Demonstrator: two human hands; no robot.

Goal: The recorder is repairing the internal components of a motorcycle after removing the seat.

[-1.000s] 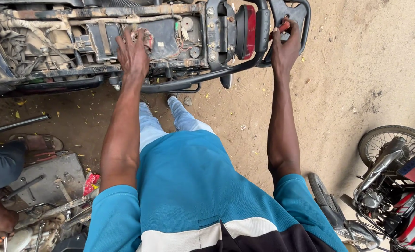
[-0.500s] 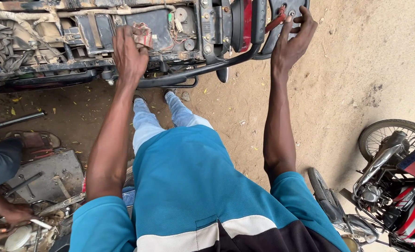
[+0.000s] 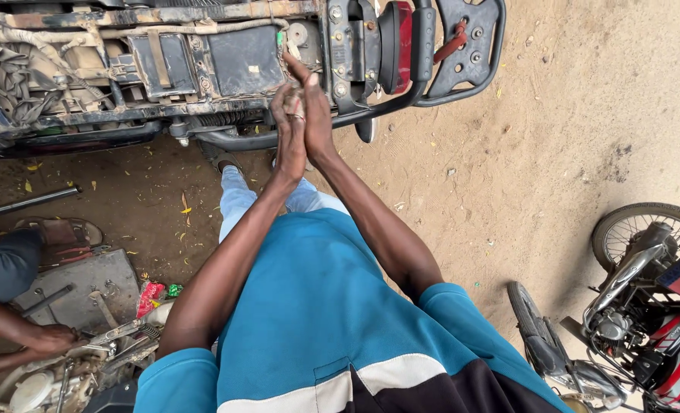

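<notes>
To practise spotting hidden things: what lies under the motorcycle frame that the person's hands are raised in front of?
Under the motorcycle frame show sandy ground, scattered leaves and the person's feet. The pressed-together left hand and right hand cover part of the frame and anything between the palms.

small object pressed between hands [image 3: 301, 115], mostly hidden.

I'm looking at an open-air motorcycle repair yard: stripped motorcycle frame [image 3: 202, 69] beyond my pressed-together hands, dirt ground [image 3: 585, 138], engine parts [image 3: 72, 367] behind-left
</notes>
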